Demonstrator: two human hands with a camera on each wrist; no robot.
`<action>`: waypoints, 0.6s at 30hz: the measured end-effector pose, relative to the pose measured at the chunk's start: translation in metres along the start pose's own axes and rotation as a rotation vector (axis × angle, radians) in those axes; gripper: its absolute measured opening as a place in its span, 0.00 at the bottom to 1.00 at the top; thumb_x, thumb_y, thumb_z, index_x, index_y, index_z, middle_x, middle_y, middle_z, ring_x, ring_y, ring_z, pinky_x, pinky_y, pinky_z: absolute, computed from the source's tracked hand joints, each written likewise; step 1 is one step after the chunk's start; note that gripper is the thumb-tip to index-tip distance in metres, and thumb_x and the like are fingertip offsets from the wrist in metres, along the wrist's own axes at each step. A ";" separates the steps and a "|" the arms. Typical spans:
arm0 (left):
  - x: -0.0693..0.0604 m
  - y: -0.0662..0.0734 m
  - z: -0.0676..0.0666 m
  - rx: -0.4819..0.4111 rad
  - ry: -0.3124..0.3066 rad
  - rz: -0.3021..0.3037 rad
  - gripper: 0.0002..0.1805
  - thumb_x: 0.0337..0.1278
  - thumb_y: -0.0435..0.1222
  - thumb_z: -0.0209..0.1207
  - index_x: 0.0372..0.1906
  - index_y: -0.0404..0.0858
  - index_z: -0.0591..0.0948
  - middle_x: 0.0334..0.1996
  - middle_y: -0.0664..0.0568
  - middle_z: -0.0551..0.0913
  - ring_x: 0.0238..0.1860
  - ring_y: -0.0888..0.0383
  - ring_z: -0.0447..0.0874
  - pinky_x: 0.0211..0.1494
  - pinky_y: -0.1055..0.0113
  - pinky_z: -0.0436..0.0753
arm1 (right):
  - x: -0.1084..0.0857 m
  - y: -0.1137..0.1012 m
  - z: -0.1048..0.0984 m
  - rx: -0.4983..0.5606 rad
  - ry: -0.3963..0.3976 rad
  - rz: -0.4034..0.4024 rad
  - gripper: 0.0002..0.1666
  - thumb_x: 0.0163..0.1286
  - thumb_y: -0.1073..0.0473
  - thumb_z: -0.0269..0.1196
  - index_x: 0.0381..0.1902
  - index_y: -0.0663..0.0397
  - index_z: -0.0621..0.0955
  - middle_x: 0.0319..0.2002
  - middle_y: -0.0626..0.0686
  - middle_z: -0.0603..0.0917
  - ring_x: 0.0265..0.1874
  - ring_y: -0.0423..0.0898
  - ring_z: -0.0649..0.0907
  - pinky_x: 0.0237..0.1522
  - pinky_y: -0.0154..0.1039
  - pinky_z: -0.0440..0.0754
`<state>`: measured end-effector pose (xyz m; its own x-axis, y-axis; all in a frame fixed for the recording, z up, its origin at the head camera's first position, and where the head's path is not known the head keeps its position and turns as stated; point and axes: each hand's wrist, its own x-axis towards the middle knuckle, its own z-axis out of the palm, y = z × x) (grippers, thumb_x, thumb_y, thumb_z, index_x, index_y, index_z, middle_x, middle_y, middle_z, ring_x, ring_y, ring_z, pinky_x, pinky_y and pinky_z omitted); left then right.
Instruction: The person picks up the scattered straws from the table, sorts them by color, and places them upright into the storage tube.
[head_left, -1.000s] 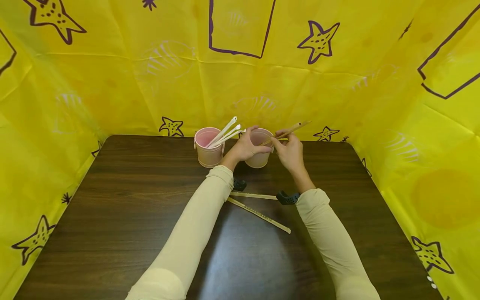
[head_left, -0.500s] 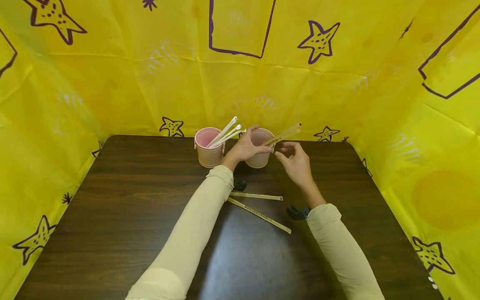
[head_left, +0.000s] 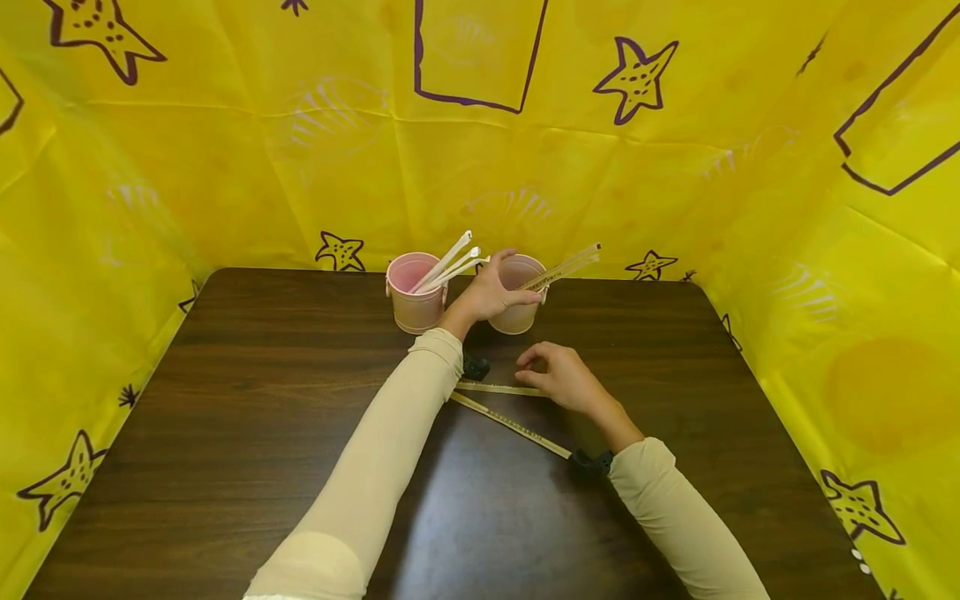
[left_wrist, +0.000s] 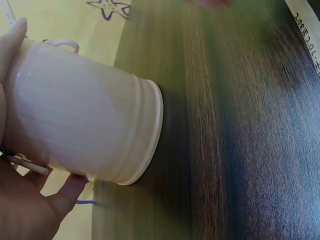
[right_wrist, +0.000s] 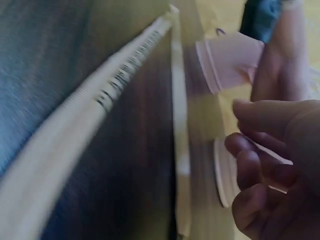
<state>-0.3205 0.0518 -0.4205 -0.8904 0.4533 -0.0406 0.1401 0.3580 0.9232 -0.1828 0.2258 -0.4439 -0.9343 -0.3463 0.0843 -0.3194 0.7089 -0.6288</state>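
My left hand (head_left: 487, 293) grips the right-hand pale pink bucket (head_left: 513, 320) near its rim, thumb across the front. In the left wrist view, the same bucket (left_wrist: 80, 110) stands on the table. Tan paper-wrapped straws (head_left: 568, 267) lean out of it to the right. My right hand (head_left: 566, 379) hovers by the right end of a wrapped straw (head_left: 495, 388) lying crosswise; its fingers are bent, thumb apart, holding nothing. A second wrapped straw (head_left: 517, 427) lies slantwise in front. The left ends of both are hidden by my left sleeve. Print shows on this nearer straw (right_wrist: 120, 77) in the right wrist view.
Left of the gripped bucket stands another pink bucket (head_left: 417, 312) with several white-wrapped straws (head_left: 442, 268) leaning right. Both buckets are near the far edge of the dark wooden table (head_left: 262, 400). A yellow patterned cloth (head_left: 337, 167) hangs behind and along both sides.
My right hand has let go of a tan straw, now in the right bucket, and has come down toward me to the straws on the table. My left hand keeps its grip on the bucket.
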 end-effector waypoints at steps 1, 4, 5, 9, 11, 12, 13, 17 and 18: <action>0.000 0.000 0.000 -0.002 0.000 0.000 0.58 0.51 0.55 0.74 0.81 0.52 0.51 0.80 0.41 0.54 0.80 0.40 0.56 0.79 0.41 0.63 | 0.000 -0.001 0.003 -0.016 -0.020 -0.013 0.08 0.67 0.57 0.71 0.42 0.52 0.87 0.41 0.51 0.89 0.40 0.46 0.86 0.46 0.44 0.84; 0.000 0.000 0.000 -0.007 -0.005 0.004 0.58 0.51 0.54 0.74 0.81 0.51 0.50 0.80 0.41 0.54 0.80 0.40 0.56 0.79 0.41 0.62 | 0.001 -0.004 0.012 -0.064 -0.060 -0.058 0.08 0.66 0.58 0.72 0.42 0.52 0.88 0.41 0.50 0.89 0.44 0.48 0.87 0.51 0.47 0.85; 0.000 0.000 0.000 -0.011 -0.006 0.005 0.59 0.51 0.54 0.74 0.81 0.51 0.50 0.80 0.41 0.54 0.80 0.40 0.56 0.79 0.41 0.62 | 0.001 -0.005 0.015 -0.073 -0.070 -0.065 0.08 0.66 0.58 0.72 0.42 0.52 0.88 0.41 0.50 0.89 0.44 0.48 0.87 0.51 0.47 0.85; 0.000 0.000 0.001 -0.015 -0.007 0.006 0.59 0.51 0.54 0.75 0.81 0.51 0.50 0.80 0.41 0.55 0.80 0.41 0.56 0.79 0.42 0.63 | 0.001 -0.008 0.023 -0.106 -0.094 -0.084 0.09 0.67 0.58 0.71 0.43 0.54 0.88 0.41 0.51 0.88 0.44 0.48 0.87 0.51 0.46 0.85; -0.001 0.000 0.001 -0.018 -0.003 0.006 0.59 0.50 0.54 0.75 0.81 0.52 0.51 0.80 0.41 0.55 0.79 0.41 0.57 0.79 0.42 0.63 | 0.001 -0.009 0.026 -0.120 -0.103 -0.085 0.09 0.67 0.58 0.71 0.44 0.54 0.87 0.41 0.51 0.87 0.44 0.47 0.86 0.50 0.45 0.85; -0.001 0.000 0.001 -0.017 0.000 0.007 0.58 0.50 0.54 0.75 0.81 0.51 0.51 0.80 0.41 0.56 0.79 0.42 0.57 0.79 0.43 0.63 | 0.001 -0.010 0.027 -0.128 -0.103 -0.089 0.09 0.67 0.58 0.71 0.44 0.55 0.87 0.41 0.51 0.87 0.43 0.48 0.86 0.50 0.45 0.85; -0.001 -0.001 0.001 -0.018 0.001 0.007 0.58 0.50 0.54 0.75 0.81 0.51 0.51 0.79 0.41 0.56 0.79 0.42 0.57 0.79 0.43 0.63 | 0.001 -0.010 0.029 -0.134 -0.101 -0.090 0.09 0.67 0.59 0.71 0.44 0.55 0.87 0.41 0.52 0.86 0.43 0.48 0.86 0.49 0.45 0.85; -0.001 0.001 0.001 -0.020 0.006 0.006 0.58 0.50 0.54 0.75 0.81 0.51 0.52 0.79 0.41 0.56 0.79 0.42 0.58 0.78 0.43 0.63 | 0.000 -0.010 0.032 -0.163 -0.088 -0.092 0.08 0.67 0.59 0.71 0.43 0.53 0.87 0.39 0.51 0.85 0.40 0.47 0.85 0.46 0.43 0.84; -0.001 0.001 0.001 -0.020 0.006 0.007 0.58 0.50 0.54 0.75 0.81 0.51 0.52 0.79 0.41 0.56 0.79 0.42 0.58 0.78 0.42 0.64 | 0.000 -0.010 0.032 -0.168 -0.084 -0.094 0.07 0.67 0.59 0.71 0.42 0.53 0.87 0.38 0.51 0.85 0.39 0.46 0.84 0.45 0.42 0.83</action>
<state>-0.3195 0.0523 -0.4197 -0.8921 0.4507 -0.0321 0.1374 0.3383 0.9310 -0.1750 0.1990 -0.4622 -0.8851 -0.4606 0.0673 -0.4328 0.7612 -0.4830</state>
